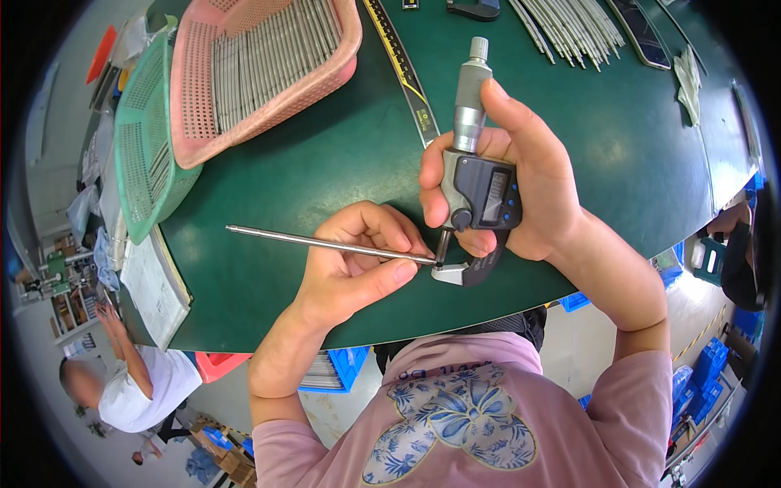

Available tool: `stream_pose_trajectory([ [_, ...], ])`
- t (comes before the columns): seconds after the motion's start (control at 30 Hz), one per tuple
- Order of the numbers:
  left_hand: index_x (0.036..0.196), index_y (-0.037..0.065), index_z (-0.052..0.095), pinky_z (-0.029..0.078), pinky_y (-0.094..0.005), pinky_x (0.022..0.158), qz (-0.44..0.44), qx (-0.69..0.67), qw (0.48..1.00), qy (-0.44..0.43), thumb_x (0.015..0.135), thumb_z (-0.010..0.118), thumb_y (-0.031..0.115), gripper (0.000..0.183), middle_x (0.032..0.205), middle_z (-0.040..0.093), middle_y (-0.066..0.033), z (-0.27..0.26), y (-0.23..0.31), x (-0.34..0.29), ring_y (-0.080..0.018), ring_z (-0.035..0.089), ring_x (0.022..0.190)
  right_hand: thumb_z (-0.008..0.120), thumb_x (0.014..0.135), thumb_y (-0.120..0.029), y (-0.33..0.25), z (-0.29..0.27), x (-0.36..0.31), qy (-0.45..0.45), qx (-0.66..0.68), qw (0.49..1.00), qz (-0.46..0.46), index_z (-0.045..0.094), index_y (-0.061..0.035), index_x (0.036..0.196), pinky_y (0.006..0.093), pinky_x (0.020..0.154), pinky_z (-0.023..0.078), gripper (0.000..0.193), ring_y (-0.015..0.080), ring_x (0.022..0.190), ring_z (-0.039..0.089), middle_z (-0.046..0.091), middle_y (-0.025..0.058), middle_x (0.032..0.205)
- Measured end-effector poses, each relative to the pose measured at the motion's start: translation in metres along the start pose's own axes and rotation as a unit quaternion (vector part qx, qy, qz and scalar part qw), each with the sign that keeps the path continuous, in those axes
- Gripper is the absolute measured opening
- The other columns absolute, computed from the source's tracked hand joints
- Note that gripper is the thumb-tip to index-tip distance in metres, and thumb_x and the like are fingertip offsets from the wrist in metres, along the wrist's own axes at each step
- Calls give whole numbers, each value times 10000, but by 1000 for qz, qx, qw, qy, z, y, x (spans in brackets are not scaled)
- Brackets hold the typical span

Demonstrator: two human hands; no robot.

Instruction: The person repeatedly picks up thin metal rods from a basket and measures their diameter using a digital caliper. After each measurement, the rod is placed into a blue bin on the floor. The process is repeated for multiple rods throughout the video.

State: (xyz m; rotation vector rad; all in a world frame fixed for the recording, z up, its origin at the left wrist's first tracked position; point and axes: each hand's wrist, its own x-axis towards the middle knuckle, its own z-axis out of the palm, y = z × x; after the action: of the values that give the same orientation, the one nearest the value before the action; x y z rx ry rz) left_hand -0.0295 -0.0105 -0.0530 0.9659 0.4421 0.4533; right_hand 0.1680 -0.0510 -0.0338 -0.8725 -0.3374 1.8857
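A digital micrometer [465, 179] with a silver thimble and a small grey display is gripped in my right hand [533, 175]. My right thumb lies along its thimble. My left hand [354, 260] pinches a thin metal rod [301, 239] between thumb and fingers. The rod's right end sits at the micrometer's jaws, by the tip of the spindle; whether both jaws touch it is too small to tell. The rod's other end points out to the left over the green tabletop [374, 146].
A pink basket [189, 106] full of metal rods stands at the far left, beside a green basket [134, 154]. Loose rods [569, 28] lie at the far right near a phone [640, 32]. A ruler [404, 73] and papers [154, 281] rest on the table. Another person [150, 386] sits at left.
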Motion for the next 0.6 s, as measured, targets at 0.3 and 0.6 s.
stream_pose_trajectory([
  [0.3,841,-4,505,477,-261,688,-55,57,995,60,765,633,41,156,799,576,-81,4,6,-2,-154,595,777,353,764,-659,-2,2,-2,1,3,1000,-11,562,10,762,235,365,358,701,146,407,458,583,113,635],
  [0.6,832,0,513,469,-257,708,-16,24,999,23,752,626,-17,138,884,569,-111,1,2,0,-143,575,808,199,865,-529,-1,-3,0,-24,14,1000,-1,549,33,859,239,405,374,663,157,398,447,587,123,668],
])
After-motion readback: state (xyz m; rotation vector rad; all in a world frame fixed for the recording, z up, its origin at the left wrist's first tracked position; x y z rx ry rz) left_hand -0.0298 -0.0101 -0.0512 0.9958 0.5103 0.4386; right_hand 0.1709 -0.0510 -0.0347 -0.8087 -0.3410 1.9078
